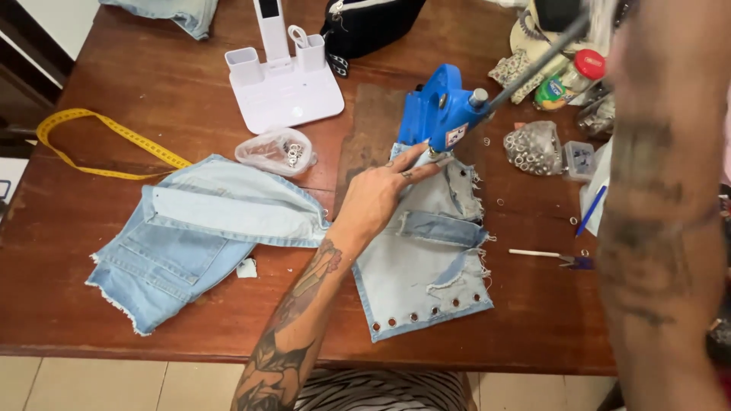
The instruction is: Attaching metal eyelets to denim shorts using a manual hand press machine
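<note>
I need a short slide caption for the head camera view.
Left hand holds light denim shorts under a blue hand press on a wooden table.

Single head-worn view, looking steeply down and forward across the wooden counter (175, 84). Close range: near counter edge and floor tiles at frame bottom, right forearm looming large at right margin. No second view to overlap.

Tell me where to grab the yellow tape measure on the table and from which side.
Take the yellow tape measure at the rounded bend of its loop near the table's far left edge, coming from above. It lies flat as a thin band, so pinch it by the two edges. That end lies on bare wood, while the other end runs under the light denim piece.
</note>
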